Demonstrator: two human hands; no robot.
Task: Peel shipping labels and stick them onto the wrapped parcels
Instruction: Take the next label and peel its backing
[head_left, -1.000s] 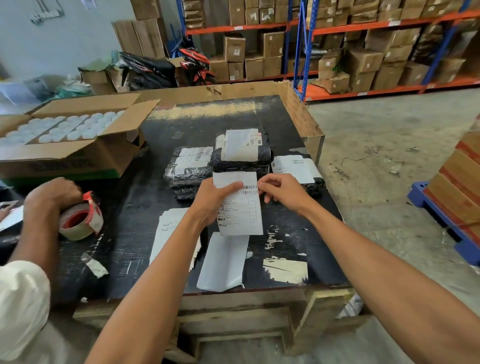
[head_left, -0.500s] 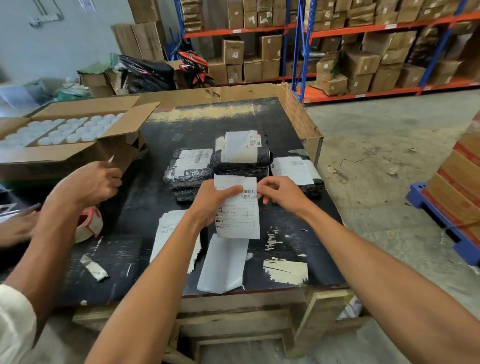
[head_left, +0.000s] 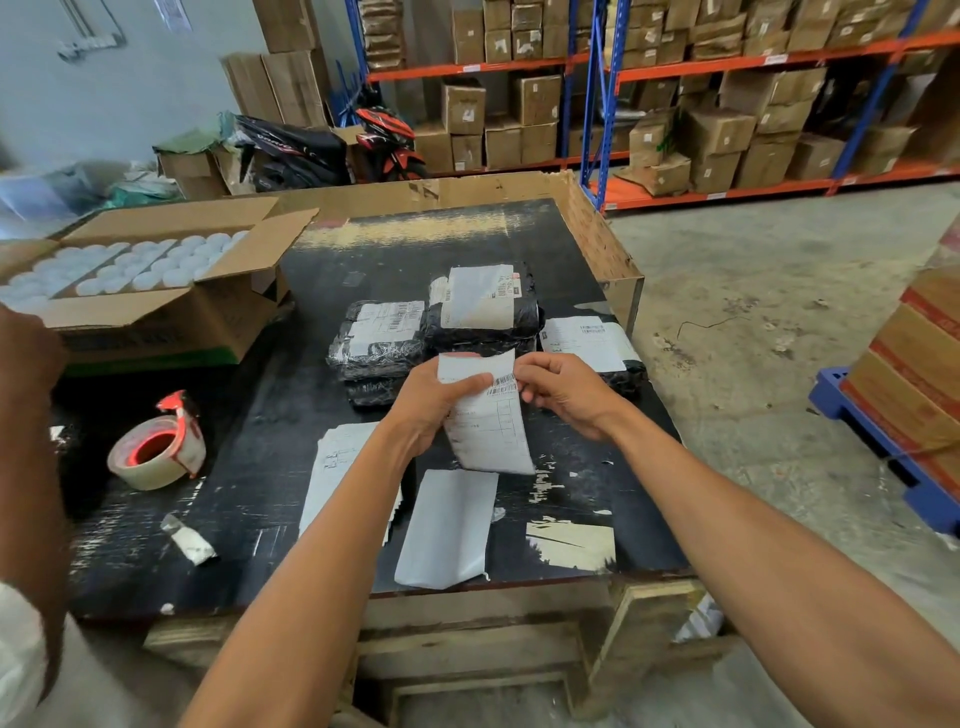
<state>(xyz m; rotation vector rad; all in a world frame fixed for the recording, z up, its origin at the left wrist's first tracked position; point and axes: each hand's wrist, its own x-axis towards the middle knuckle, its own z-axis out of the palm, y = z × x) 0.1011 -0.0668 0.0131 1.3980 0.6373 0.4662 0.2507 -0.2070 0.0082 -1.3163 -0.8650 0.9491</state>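
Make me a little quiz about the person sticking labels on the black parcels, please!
1. True or false: both hands hold the shipping label.
2. Where is the tape roll? A) in the cardboard box B) on the black table C) on the floor
3. What is printed near the label's top edge, between the left hand and the right hand?

Key: 1 true; 2 B; 3 a barcode.

Both bare forearms reach forward from the bottom corners and converge at mid-frame. The left hand (head_left: 434, 397) is turned palm inward, thumb laid across the front of a shipping label (head_left: 485, 415) and fingers curled behind it. The right hand (head_left: 563, 392) meets it at the label's top right edge, fingertips bunched, apparently pinching that corner, though the contact is hard to make out
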